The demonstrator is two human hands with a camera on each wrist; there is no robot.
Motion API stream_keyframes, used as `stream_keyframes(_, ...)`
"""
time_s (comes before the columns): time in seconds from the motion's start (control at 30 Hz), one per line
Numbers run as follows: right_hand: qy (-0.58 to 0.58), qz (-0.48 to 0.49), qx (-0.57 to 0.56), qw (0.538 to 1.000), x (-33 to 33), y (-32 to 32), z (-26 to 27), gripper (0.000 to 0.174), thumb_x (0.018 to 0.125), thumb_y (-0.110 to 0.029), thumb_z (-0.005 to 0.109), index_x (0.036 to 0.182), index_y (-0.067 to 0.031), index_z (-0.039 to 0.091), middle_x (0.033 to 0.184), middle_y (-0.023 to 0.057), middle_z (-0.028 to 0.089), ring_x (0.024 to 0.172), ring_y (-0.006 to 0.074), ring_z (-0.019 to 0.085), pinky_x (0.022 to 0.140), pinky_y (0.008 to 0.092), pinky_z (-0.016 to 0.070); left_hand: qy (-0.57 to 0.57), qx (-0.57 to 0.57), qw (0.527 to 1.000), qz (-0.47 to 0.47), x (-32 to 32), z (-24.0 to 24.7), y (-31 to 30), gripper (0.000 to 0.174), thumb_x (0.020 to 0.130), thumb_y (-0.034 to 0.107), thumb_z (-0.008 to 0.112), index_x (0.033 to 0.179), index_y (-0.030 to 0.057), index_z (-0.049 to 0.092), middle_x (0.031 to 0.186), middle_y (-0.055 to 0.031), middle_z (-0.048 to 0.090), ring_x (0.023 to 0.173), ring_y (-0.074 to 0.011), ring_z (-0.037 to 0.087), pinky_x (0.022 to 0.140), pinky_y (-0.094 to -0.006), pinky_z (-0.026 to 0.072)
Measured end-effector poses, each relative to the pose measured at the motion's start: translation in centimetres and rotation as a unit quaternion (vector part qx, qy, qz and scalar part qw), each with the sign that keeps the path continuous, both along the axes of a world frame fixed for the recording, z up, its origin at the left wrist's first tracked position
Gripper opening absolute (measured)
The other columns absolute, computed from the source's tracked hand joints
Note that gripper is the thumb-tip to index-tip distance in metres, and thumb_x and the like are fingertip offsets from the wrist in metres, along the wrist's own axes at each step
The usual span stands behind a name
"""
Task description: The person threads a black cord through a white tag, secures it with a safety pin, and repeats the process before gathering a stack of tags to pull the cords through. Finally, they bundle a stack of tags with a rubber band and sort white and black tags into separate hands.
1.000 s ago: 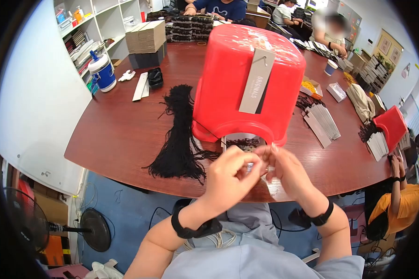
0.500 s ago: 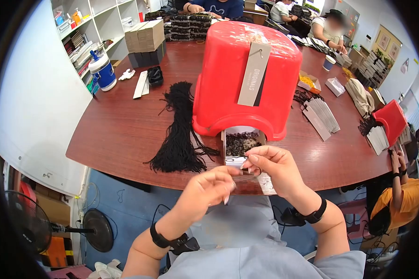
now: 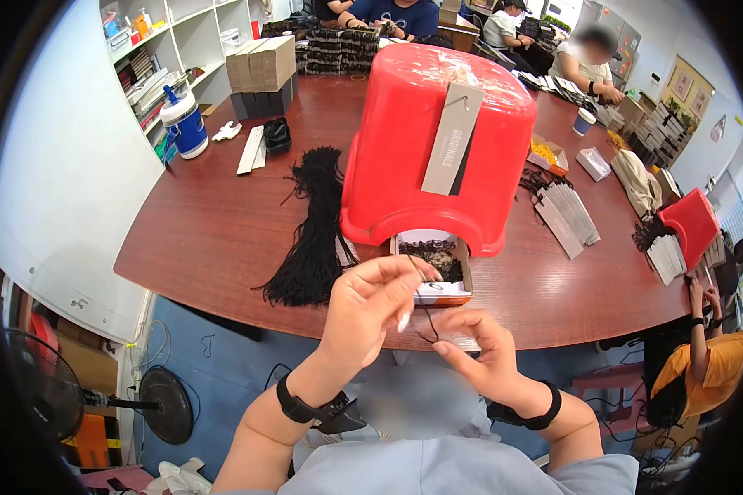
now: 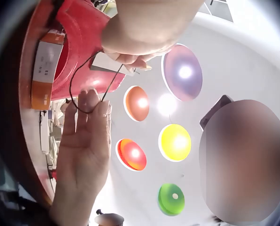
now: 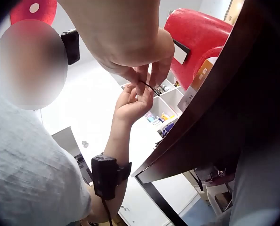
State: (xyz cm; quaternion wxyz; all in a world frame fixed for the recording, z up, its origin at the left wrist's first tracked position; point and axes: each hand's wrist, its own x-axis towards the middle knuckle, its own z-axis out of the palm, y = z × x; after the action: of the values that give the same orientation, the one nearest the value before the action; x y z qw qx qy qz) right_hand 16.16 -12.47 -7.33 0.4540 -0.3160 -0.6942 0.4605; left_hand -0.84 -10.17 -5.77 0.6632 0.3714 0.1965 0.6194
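Observation:
A thin black cord (image 3: 425, 309) hangs between my two hands, just in front of the red stool. My left hand (image 3: 367, 309) pinches its upper end between thumb and fingers. Lower and to the right, my right hand (image 3: 485, 355) pinches the other end. Seen from the left wrist, the cord (image 4: 71, 87) forms a wide loop between the hands. Beyond the fingertips, a small open box (image 3: 466, 299) of dark little pieces sits under the stool's arched opening. A bundle of black cords (image 3: 309, 239) lies left of the stool.
The red stool (image 3: 388, 148) bears a grey ORIGINALS tag (image 3: 450, 148) on its side. Grey tags with black cords (image 3: 565, 219) lie to the right. A blue-and-white jug (image 3: 183, 124) and stacked cards (image 3: 260, 64) stand at the left. Other people sit around the table (image 3: 198, 223).
My hands, first close together at the box, have parted. The left has risen toward the box and the right has dropped, with the cord now showing between them. The box has come into view.

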Motion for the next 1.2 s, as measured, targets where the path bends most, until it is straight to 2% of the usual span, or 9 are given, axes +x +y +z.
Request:
stream_keyframes(0.1,-0.042,-0.072,0.075,0.994,1.4,2.3,0.8,0.014,0.081,-0.006,0.054,0.093,0.0016,0.055,0.092,0.0077,0.056,0.089,0.0135,0.053,0.076,0.0271,0.0434,0.067,0.055,0.995,-0.044,0.4,0.6,-0.7,0.007,0.081,0.0,0.053,0.086,-0.0043,0.056,0.094,-0.0117,0.058,0.055,-0.0037,0.047,0.046,-0.0163,0.0383)
stream_keyframes(0.17,-0.01,-0.026,-0.023,0.999,1.8,3.2,3.6,0.017,0.083,-0.008,0.051,0.096,0.0004,0.058,0.09,0.0066,0.054,0.089,0.0129,0.05,0.077,0.0268,0.0412,0.086,0.073,0.991,-0.07,0.7,0.8,-1.1,0.007,0.08,-0.002,0.054,0.086,-0.0037,0.056,0.094,-0.0112,0.057,0.06,-0.0046,0.049,0.047,-0.0166,0.0394)
stream_keyframes(0.37,0.076,0.072,-0.142,0.984,0.8,4.6,5.8,0.014,0.081,-0.007,0.056,0.092,-0.0002,0.062,0.084,0.0032,0.054,0.08,0.0093,0.052,0.071,0.023,0.0425,0.148,0.055,0.979,-0.13,1.3,0.5,-1.6,0.007,0.08,-0.002,0.053,0.087,-0.0039,0.057,0.1,-0.0113,0.054,0.067,-0.0067,0.053,0.05,-0.017,0.042)
stream_keyframes(0.57,0.135,-0.021,-0.065,0.989,1.0,4.4,4.8,0.012,0.077,-0.006,0.061,0.087,-0.0009,0.065,0.08,0.0028,0.055,0.072,0.009,0.053,0.063,0.0206,0.0428,0.069,0.107,0.992,0.013,1.2,0.2,-1.2,0.01,0.08,-0.004,0.052,0.089,-0.0029,0.055,0.115,-0.0126,0.041,0.07,-0.0083,0.053,0.058,-0.0196,0.0456)
stream_keyframes(0.63,0.148,-0.008,-0.127,0.981,0.9,3.7,5.0,0.013,0.076,-0.005,0.061,0.088,-0.0011,0.065,0.079,0.003,0.055,0.072,0.0098,0.053,0.063,0.021,0.0419,0.057,0.105,0.993,0.018,1.5,0.3,-1.2,0.011,0.08,-0.004,0.052,0.09,-0.0021,0.055,0.113,-0.011,0.041,0.071,-0.008,0.051,0.058,-0.0197,0.0452)
stream_keyframes(1.03,0.196,0.016,-0.12,0.973,-0.2,3.3,5.0,0.009,0.08,-0.006,0.058,0.083,0.0018,0.061,0.072,0.0031,0.055,0.07,0.0081,0.051,0.064,0.0208,0.0416,0.085,0.078,0.993,0.012,2.3,0.5,-1.2,0.011,0.084,0.003,0.05,0.094,-0.0014,0.052,0.111,-0.0103,0.042,0.07,-0.0096,0.054,0.055,-0.0196,0.045)
stream_keyframes(1.1,0.193,0.021,-0.139,0.971,0.1,3.3,5.1,0.008,0.081,-0.005,0.056,0.084,0.0016,0.058,0.072,0.0033,0.056,0.065,0.0069,0.05,0.059,0.019,0.0408,0.034,-0.031,0.995,-0.086,2.3,1.3,-1.4,0.014,0.087,0.009,0.047,0.097,-0.0015,0.047,0.104,-0.0107,0.047,0.061,-0.0116,0.056,0.048,-0.0202,0.045)
stream_keyframes(1.13,0.19,0.024,-0.158,0.969,0.3,3.3,5.1,0.007,0.082,-0.005,0.054,0.085,0.0014,0.055,0.071,0.0036,0.057,0.059,0.0057,0.049,0.055,0.0172,0.04,0.044,-0.044,0.995,-0.083,2.6,1.4,-1.5,0.017,0.089,0.014,0.045,0.099,-0.0003,0.045,0.085,-0.0083,0.055,0.052,-0.0125,0.055,0.043,-0.0209,0.0442)
stream_keyframes(1.2,0.221,0.038,-0.169,0.96,0.8,3.4,5.2,0.007,0.083,-0.006,0.053,0.085,0.0005,0.054,0.072,0.0049,0.059,0.053,0.005,0.047,0.049,0.0156,0.037,0.05,-0.047,0.994,-0.087,2.7,1.1,-1.2,0.016,0.088,0.013,0.046,0.098,0.0004,0.047,0.076,-0.0061,0.055,0.053,-0.0125,0.056,0.043,-0.0209,0.0435)
